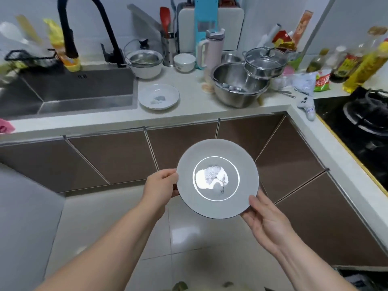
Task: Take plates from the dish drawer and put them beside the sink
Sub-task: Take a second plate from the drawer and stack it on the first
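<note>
I hold a grey plate (217,178) with a leaf print in its middle, out in front of the brown cabinet doors and below counter height. My left hand (160,186) grips its left rim and my right hand (262,217) grips its lower right rim. A second plate (158,96) of the same kind lies on the white counter (189,113), just right of the steel sink (69,91). The dish drawer is not in view.
A black faucet (88,28) arches over the sink. Behind the counter plate stand a white bowl with a strainer (144,61), a small bowl (184,61), a large steel bowl (237,85), a lidded pot (265,63) and bottles. A gas hob (361,122) sits at right.
</note>
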